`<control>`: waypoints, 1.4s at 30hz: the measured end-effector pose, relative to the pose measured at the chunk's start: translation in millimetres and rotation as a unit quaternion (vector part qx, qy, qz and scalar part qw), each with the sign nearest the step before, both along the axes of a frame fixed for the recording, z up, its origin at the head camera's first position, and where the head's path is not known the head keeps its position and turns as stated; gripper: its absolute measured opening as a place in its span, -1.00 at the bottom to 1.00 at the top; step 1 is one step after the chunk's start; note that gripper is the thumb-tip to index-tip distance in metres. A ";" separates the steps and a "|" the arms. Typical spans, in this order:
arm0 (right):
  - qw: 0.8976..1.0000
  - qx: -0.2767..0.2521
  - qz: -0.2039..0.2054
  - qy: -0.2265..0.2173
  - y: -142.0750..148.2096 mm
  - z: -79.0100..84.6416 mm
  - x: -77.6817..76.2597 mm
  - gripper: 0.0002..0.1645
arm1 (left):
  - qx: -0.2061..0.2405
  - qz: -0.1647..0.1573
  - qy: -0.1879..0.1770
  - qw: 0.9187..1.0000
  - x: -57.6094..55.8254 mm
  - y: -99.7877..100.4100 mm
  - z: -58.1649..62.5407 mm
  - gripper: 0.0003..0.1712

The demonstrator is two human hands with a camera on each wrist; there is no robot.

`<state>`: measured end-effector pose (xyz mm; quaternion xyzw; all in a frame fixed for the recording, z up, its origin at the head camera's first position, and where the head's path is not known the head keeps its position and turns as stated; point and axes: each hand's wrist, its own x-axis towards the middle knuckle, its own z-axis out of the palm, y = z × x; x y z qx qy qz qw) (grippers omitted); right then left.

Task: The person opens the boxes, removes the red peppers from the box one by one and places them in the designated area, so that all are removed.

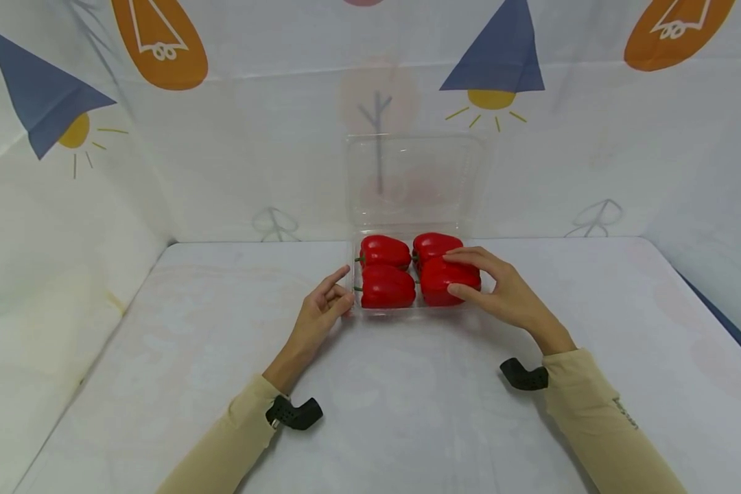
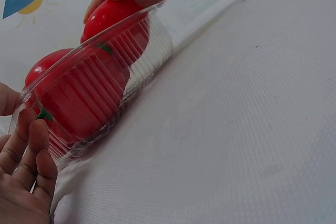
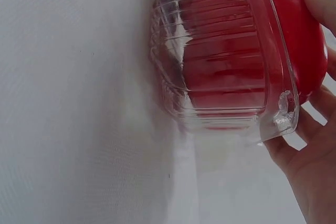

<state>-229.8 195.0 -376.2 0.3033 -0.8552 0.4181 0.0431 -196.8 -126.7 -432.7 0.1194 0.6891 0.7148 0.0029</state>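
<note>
Several red bell peppers sit in two rows in a clear plastic clamshell box (image 1: pixel 401 312), its lid (image 1: pixel 416 182) raised at the back. My right hand (image 1: pixel 500 285) grips the front right bell pepper (image 1: pixel 447 281), thumb on the near side and fingers over the far side. In the right wrist view this pepper (image 3: pixel 302 35) bulges above the box rim. At the box's left end is my left hand (image 1: pixel 321 309), its fingertips (image 2: pixel 39 132) close against the clear wall, nothing held in the palm. The front left pepper (image 1: pixel 387 287) lies beside that hand, green stem pointing left.
A white cloth-covered table (image 1: pixel 401 412) lies under the box. Behind it hangs a white curtain (image 1: pixel 253 151) with printed lamps and orange ovals, close behind the raised lid. Dark wrist mounts (image 1: pixel 293 414) stick out from both sleeves.
</note>
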 end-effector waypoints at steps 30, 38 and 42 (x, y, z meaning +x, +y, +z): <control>0.994 -0.069 -0.058 -0.068 17.6 3.7 -5.0 -0.44 | -0.019 0.001 -0.005 1.000 0.3 2.2 -0.2 -0.37; 0.989 -0.116 -0.037 -0.084 18.5 5.3 -7.4 -0.32 | -0.014 -0.002 -0.004 1.000 1.5 0.3 1.5 -0.37; 0.991 -0.107 -0.047 -0.069 19.4 4.8 -7.8 -0.27 | -0.019 -0.001 -0.003 1.000 1.6 0.0 1.2 -0.37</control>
